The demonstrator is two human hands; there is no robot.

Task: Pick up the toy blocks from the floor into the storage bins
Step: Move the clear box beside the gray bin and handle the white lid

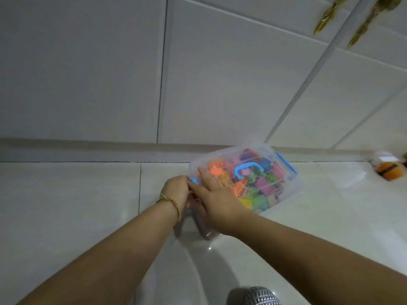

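Observation:
A clear plastic storage bin (286,188) with a lid, a blue handle (247,169) and blue side latches sits on the pale tiled floor by the wall. Several colourful toy blocks (262,186) fill it under the lid. My left hand (176,189) is curled at the bin's near-left end, fingers on the blue latch (193,180) there. My right hand (214,194) lies flat on the lid, fingers straight, pressing down beside the handle.
White cabinet doors (220,73) rise behind the bin above a skirting strip, with gold handles (326,18) at the top right. An orange and black object (387,170) lies on the floor at the far right. A silvery textured thing (259,297) shows at the bottom edge.

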